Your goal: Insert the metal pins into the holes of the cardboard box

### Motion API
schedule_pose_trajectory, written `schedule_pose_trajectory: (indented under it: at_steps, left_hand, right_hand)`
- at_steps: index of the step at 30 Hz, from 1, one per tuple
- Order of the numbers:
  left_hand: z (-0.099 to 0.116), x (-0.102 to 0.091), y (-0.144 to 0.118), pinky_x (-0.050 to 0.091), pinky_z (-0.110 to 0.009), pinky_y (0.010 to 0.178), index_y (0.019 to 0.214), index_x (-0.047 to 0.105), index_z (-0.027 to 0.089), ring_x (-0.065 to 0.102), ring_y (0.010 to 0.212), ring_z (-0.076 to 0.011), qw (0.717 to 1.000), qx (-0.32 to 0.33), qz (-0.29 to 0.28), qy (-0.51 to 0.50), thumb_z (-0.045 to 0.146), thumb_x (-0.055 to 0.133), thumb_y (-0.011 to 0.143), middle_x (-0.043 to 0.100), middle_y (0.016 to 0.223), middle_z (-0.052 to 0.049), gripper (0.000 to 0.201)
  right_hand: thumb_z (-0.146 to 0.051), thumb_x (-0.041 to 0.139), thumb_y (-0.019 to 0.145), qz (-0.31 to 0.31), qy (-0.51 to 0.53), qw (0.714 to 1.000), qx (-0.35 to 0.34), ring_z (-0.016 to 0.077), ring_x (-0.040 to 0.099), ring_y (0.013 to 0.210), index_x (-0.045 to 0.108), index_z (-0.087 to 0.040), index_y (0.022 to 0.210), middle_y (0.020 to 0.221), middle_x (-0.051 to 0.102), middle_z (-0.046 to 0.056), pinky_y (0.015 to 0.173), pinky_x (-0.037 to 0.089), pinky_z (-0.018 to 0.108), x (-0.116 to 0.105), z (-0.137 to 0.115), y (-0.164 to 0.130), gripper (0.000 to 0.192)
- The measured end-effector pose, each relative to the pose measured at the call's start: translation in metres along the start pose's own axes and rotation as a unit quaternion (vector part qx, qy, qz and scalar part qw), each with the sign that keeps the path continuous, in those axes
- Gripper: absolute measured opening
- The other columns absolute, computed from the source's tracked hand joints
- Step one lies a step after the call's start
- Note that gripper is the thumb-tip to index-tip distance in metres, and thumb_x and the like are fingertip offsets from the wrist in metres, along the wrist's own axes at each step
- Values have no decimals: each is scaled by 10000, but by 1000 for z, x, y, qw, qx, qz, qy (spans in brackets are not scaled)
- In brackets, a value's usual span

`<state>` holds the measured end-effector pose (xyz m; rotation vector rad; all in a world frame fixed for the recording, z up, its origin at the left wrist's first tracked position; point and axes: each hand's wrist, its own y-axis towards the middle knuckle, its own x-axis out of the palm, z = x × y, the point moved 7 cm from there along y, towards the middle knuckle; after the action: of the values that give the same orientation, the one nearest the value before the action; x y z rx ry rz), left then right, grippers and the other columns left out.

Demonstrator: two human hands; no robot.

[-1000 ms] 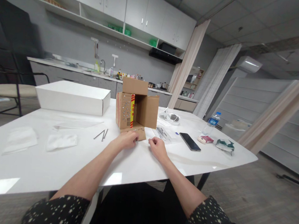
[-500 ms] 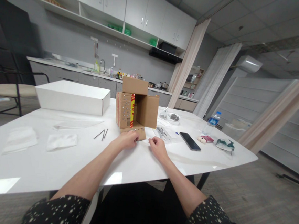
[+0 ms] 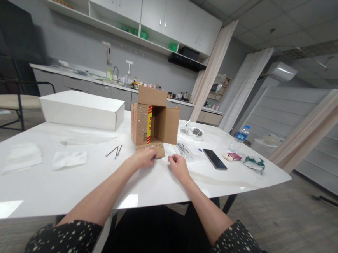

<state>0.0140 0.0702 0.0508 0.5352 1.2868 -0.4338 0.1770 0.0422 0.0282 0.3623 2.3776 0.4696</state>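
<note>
A cardboard box lies on its side on the white table, its open end toward me and its flaps spread. Small shiny dots cover its left panel beside a red-and-yellow strip. More dots line the lower flap, which rests on the table. My left hand is closed at the front edge of that flap and covers part of it. Just right of the flap, apart from the left hand, my right hand is closed with its fingertips pinched. What either hand holds, if anything, is too small or hidden to name.
To the left lie several nails, white folded cloths and a large white box. On the right are a clear bag of small tools, a phone, a water bottle and a green-white packet.
</note>
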Motion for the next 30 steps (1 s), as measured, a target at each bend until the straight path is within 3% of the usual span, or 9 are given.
schedule_pose_trajectory:
  at_steps: [30]
  left_hand:
    - [1, 1, 0, 486, -325, 773, 897, 655, 201, 650, 929, -255, 1000, -4, 2, 12, 216, 482, 819, 687, 1012, -106, 191]
  right_hand:
    - [-351, 500, 800, 4, 4, 1000, 0, 153, 503, 601, 519, -197, 586, 586, 569, -4, 597, 356, 269, -2, -2, -1, 265]
